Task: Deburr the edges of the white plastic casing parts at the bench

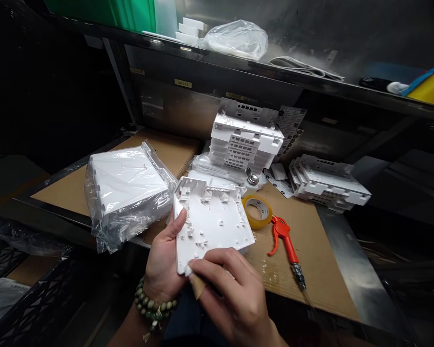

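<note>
Someone's right hand [235, 288] pinches a white bit [188, 271] at the corner of a white panel [215, 222]; the left hand [163, 266] grips its side.

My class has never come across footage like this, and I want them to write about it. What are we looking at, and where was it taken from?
There is no machine here, just a person's two bare hands. The single picture comes from a camera worn on the person's head, looking forward and down.

The left hand holds a white plastic panel by its side. The right hand is at the panel's near corner, its fingers pinching a small white piece, too indistinct to name.

On the cardboard-covered bench lie a yellow tape roll and a red-handled tool. White parts in a clear bag are on the left; more white parts are stacked behind and to the right.
</note>
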`<control>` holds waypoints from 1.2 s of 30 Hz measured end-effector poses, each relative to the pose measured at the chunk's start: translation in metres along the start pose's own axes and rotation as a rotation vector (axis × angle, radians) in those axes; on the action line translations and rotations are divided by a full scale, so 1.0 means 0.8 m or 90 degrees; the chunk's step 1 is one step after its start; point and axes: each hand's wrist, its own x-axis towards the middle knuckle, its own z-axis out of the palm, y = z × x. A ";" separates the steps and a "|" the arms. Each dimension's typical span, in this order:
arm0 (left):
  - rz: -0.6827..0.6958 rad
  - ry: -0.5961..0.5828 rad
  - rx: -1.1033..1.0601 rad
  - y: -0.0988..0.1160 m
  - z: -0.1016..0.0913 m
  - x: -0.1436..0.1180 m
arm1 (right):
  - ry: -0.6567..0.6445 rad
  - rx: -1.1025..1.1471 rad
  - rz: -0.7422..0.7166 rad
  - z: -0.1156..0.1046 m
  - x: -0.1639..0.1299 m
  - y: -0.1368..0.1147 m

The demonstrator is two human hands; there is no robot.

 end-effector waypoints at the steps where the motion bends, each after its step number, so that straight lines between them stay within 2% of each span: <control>1: -0.003 -0.002 0.004 -0.002 0.001 -0.001 | 0.002 0.002 -0.008 0.003 0.000 -0.002; 4: -0.011 0.017 0.014 -0.002 -0.004 -0.003 | -0.008 -0.008 -0.016 0.005 -0.002 -0.002; 7: 0.004 0.033 0.037 0.008 -0.020 -0.006 | 0.014 -0.040 0.042 -0.021 -0.016 0.015; 9: 0.019 0.051 0.058 0.021 -0.032 -0.009 | 0.097 -0.085 0.119 -0.052 -0.033 0.033; 11: 0.047 0.104 0.083 0.033 -0.044 -0.012 | 0.215 -0.140 0.196 -0.081 -0.052 0.050; 13: 0.076 0.168 0.120 0.043 -0.059 -0.016 | 0.301 -0.174 0.237 -0.101 -0.066 0.061; 14: 0.080 0.192 0.144 0.046 -0.067 -0.017 | 0.315 -0.178 0.239 -0.106 -0.071 0.064; 19: 0.092 0.231 0.263 0.052 -0.113 -0.017 | 0.191 -0.172 0.183 -0.102 -0.072 0.067; 21: 0.066 0.264 0.258 0.052 -0.124 -0.016 | 0.188 -0.184 0.189 -0.100 -0.071 0.066; 24: -0.003 0.293 0.214 0.053 -0.122 -0.018 | 0.196 -0.179 0.183 -0.100 -0.075 0.067; 28: -0.060 0.295 0.207 0.061 -0.098 -0.026 | 0.133 -0.184 0.149 -0.104 -0.083 0.078; 31: -0.175 0.309 0.179 0.069 -0.087 -0.032 | 0.159 -0.206 0.175 -0.112 -0.077 0.087; 33: -0.223 0.328 0.156 0.071 -0.094 -0.035 | 0.213 -0.189 0.188 -0.117 -0.066 0.088; 34: -0.238 0.310 0.162 0.071 -0.101 -0.036 | 0.246 -0.175 0.186 -0.119 -0.058 0.086; 36: -0.227 0.208 0.202 0.067 -0.119 -0.036 | 0.304 -0.153 0.170 -0.119 -0.041 0.081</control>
